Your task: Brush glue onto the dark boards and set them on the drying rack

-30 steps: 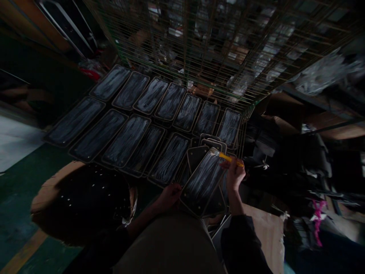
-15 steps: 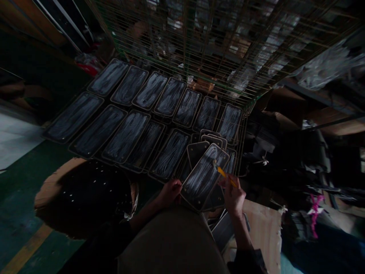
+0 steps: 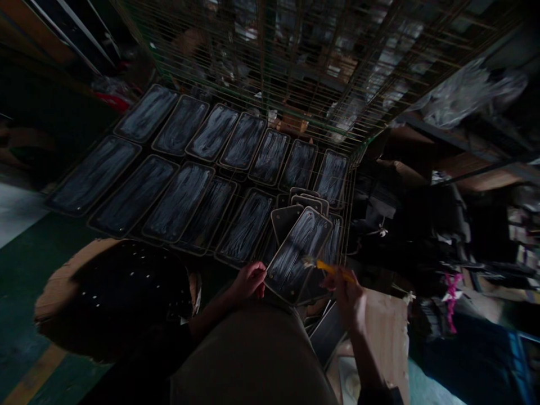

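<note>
A dark rectangular panel [image 3: 290,269] with rounded corners, small holes and whitish streaks lies tilted over other panels. My left hand [image 3: 250,279] is closed at its left edge, thumb and fingers pinching the rim. In my right hand [image 3: 349,292] is a paintbrush [image 3: 327,266] with a yellow handle, held in closed fingers. Its pale bristles are over the lower right part of the panel; whether they touch it I cannot tell. Behind it sits a small stack of plain dark panels [image 3: 310,201], partly hidden.
Streaked panels [image 3: 179,199] lie in two rows on a wire rack. A tall wire cage [image 3: 264,62] stands behind. A black cover with white specks sits on a round cardboard-edged stool [image 3: 126,287] at left. At right are a cardboard sheet [image 3: 386,332] and dark piled goods [image 3: 379,202].
The brush and my right hand have moved down the panel, toward me. My left hand stays at the panel's edge. The whole view has shifted slightly.
</note>
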`<state>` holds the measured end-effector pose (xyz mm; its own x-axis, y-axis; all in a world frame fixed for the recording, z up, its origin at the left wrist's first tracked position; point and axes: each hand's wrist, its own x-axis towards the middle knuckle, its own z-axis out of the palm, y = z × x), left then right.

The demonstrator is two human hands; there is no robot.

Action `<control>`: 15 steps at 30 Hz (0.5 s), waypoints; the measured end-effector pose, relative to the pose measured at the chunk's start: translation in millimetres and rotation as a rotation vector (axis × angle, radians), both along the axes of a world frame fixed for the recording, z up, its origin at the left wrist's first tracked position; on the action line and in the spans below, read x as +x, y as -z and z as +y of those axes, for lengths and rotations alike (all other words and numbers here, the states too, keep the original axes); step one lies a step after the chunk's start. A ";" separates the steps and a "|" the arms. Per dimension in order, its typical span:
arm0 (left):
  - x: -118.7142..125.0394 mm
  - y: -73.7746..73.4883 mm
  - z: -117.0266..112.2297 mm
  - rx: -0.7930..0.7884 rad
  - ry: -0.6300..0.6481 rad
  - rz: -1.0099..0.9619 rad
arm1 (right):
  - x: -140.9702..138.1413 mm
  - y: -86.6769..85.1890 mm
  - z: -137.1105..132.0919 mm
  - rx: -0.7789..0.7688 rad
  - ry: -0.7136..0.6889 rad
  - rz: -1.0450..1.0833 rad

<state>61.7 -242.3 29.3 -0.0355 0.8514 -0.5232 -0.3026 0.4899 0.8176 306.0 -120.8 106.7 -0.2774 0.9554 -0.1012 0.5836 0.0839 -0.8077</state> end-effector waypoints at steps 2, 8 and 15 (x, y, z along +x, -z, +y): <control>-0.1 -0.2 1.2 -0.005 0.009 0.036 | -4.9 4.8 25.7 0.124 0.119 0.019; 1.2 4.3 0.6 -0.033 -0.028 0.067 | -31.3 17.6 71.5 0.280 0.190 0.003; 1.1 4.1 -1.9 -0.036 -0.050 0.015 | -25.3 5.7 31.3 0.090 0.158 -0.087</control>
